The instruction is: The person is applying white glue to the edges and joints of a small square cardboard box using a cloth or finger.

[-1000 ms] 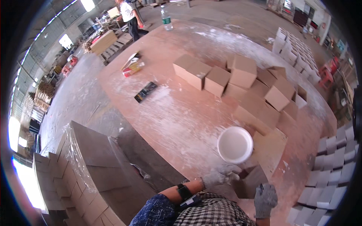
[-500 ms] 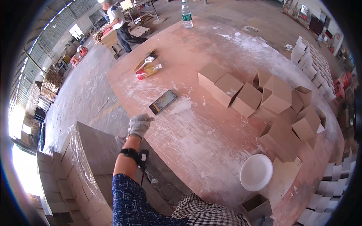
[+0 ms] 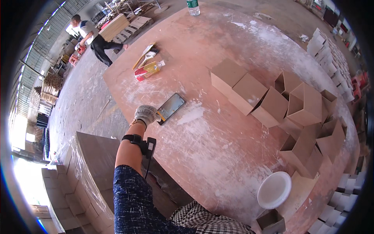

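My left hand (image 3: 147, 114), in a grey-white knitted glove, reaches in over the table's left edge. Its curled fingers are closed at the near left corner of a smartphone (image 3: 172, 108). The phone lies on the dusty reddish tabletop with its screen up and lit. How far the fingers wrap under the phone is hidden. Above my gloved hand lie a bottle with yellow liquid and a red label (image 3: 147, 71) and a brush (image 3: 147, 57). My right hand does not show.
Several open brown cardboard boxes (image 3: 304, 105) stand at the right. A white bowl (image 3: 274, 190) and a small open box (image 3: 271, 221) are near the front edge. A water bottle (image 3: 193, 7) stands at the far edge. Film-wrapped cartons (image 3: 93, 167) stand at left; a person (image 3: 93, 37) walks beyond.
My left hand has come forward and right from beside the phone to its corner. The view has shifted, and the person in the background has walked further left.
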Demonstrator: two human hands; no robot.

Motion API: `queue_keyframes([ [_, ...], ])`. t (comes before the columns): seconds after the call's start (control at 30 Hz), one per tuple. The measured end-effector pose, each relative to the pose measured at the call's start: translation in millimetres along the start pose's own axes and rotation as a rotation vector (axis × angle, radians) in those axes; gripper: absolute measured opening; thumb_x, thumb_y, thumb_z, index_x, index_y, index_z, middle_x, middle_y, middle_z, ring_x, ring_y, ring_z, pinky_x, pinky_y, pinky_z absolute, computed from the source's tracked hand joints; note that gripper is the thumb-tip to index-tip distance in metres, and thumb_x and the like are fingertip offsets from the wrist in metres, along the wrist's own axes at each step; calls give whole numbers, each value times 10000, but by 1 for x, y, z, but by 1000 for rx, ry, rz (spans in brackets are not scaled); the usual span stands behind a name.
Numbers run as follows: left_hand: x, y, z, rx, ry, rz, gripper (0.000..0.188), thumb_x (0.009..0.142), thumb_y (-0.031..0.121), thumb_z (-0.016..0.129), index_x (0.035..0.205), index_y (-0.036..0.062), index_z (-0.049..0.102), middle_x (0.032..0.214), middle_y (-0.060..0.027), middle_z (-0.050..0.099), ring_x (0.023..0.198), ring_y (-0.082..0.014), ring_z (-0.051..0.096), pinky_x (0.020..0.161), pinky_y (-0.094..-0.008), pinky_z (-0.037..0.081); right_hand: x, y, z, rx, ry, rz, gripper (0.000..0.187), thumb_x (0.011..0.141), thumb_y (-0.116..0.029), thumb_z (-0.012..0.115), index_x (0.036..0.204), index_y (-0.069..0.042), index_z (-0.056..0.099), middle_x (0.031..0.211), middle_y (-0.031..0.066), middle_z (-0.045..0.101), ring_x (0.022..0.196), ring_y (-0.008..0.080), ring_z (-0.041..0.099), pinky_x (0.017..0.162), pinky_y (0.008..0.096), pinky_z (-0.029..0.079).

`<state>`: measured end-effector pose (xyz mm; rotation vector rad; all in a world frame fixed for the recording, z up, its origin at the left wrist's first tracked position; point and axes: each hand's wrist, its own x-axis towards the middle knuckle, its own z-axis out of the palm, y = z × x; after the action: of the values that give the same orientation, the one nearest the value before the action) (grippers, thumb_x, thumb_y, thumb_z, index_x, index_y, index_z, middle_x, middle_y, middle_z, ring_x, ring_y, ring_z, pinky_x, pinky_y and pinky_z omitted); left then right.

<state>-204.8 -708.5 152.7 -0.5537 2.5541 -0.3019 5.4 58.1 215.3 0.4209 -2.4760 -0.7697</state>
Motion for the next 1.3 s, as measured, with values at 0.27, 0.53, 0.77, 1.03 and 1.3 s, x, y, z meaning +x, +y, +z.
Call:
queue_keyframes([
  [0.27, 32, 7, 0, 5, -52, 27, 386, 816, 476, 663, 940, 125, 767, 933, -123, 737, 907, -319, 708, 768, -437, 554, -4, 5, 7, 54, -88, -21, 185, 946, -282, 612, 890, -118, 679, 804, 65, 656, 686, 255, 637, 571, 369, 520],
  [0.53, 94, 73, -80, -304, 544, 15, 550, 848, 676, 542, 866, 161, 734, 900, -158, 715, 884, -353, 689, 779, -463, 551, -9, 8, 6, 75, -135, -30, 166, 946, -258, 602, 892, -115, 665, 805, 75, 643, 704, 266, 628, 584, 380, 513],
  [0.77, 78, 28, -104, -544, 885, 259, 506, 843, 632, 617, 760, 138, 689, 730, -130, 663, 727, -358, 658, 627, -460, 521, -16, 12, 9, 119, -142, -28, 149, 946, -237, 593, 894, -111, 653, 806, 84, 632, 720, 275, 619, 596, 390, 508],
  [1.03, -55, 96, -17, -498, 430, 663, 133, 928, 233, 637, 936, 110, 685, 831, -53, 622, 721, -196, 612, 684, -360, 519, -32, 21, 17, 182, -201, -66, 129, 946, -213, 583, 896, -108, 639, 807, 94, 619, 738, 285, 610, 610, 401, 501],
  [1.3, -265, 315, 59, -743, -6, 1349, 316, 855, 385, 651, 977, 94, 647, 950, -119, 639, 887, -307, 608, 776, -416, 476, -38, 19, 16, 497, -626, 249, 122, 961, -151, 465, 933, -106, 575, 806, 123, 558, 758, 324, 553, 633, 440, 458],
])
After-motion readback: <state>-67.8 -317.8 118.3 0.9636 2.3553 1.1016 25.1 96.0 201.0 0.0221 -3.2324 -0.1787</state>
